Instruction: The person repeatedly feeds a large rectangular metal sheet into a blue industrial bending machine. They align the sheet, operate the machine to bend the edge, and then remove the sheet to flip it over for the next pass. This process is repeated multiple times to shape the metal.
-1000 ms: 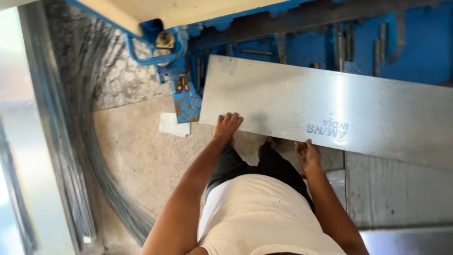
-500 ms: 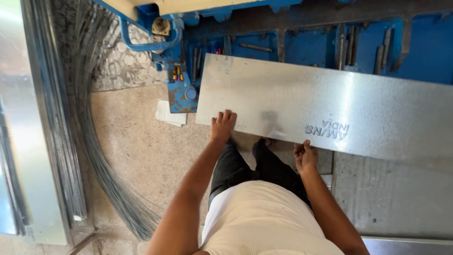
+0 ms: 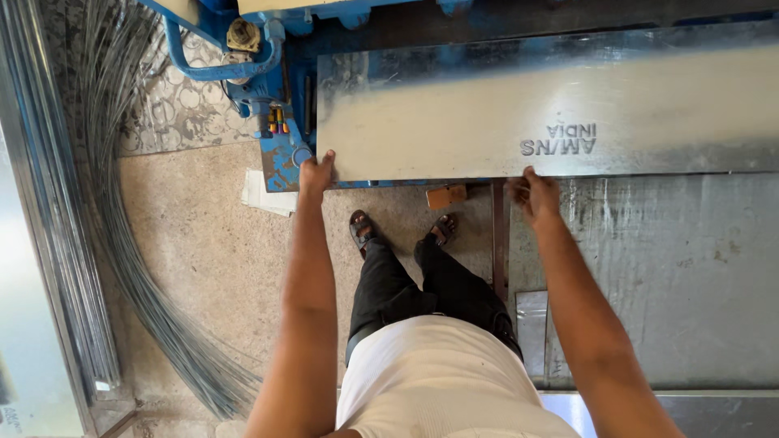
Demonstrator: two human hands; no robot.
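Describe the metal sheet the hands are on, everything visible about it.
The metal sheet is a long, flat rectangle of dull silvery grey metal with soft reflections and dark printed lettering near its near edge. It lies level on the blue machine, running off the picture's right side. The left hand grips its near left corner; the right hand holds the near edge further along. No bends or dents show.

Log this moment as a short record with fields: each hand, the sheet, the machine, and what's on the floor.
left hand: grips the near edge of the metal sheet at its left corner
right hand: holds the same edge, further right
metal sheet: flat, shiny, lying on the blue machine
floor: wire bundle curving at left, small wooden block near the feet
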